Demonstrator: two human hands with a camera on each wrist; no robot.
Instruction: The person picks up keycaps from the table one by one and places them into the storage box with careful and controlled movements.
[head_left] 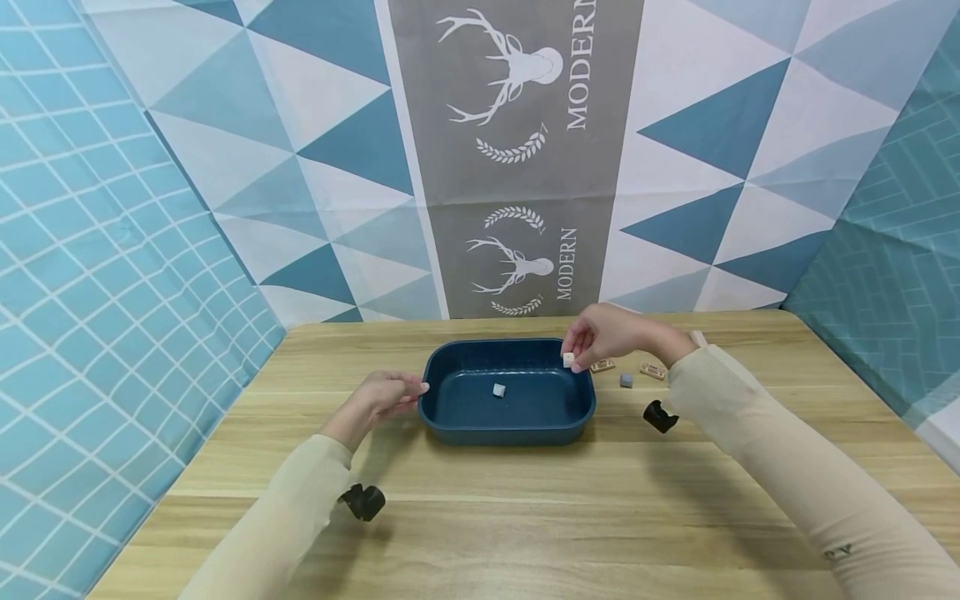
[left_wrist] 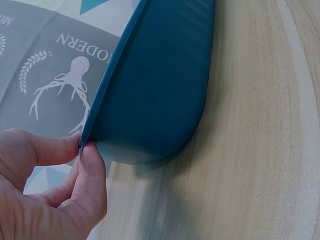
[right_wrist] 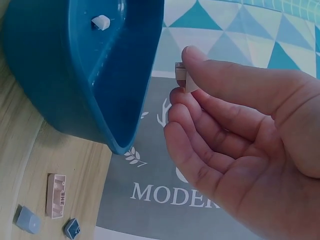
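A small white piece (head_left: 568, 360) is pinched by the right grip (head_left: 597, 333), between thumb and finger, and is held up near the right end of a blue tub (head_left: 540, 410), just right of the middle of the head view. The tub is set on the wooden bench (head_left: 525, 517), in the middle of the frame. Its rim is pinched at the left end by the left grip (head_left: 384, 392), with the thumb on one side and the fingers on the other, as is seen in the left wrist view. A loose white block (head_left: 498, 390) is seen inside, on the tub's floor, a bit left of its middle. To the right of the tub, a grey-blue piece (head_left: 626, 380) and a flat tan piece (head_left: 652, 370) are laid near each other. At the lower left of the right wrist view, a little dark blue piece (right_wrist: 73, 228) is shown too. Both arms are covered by cream sleeves (head_left: 273, 517). At the back, a cloth (head_left: 517, 179) is printed with white deer heads and the word MODERN.
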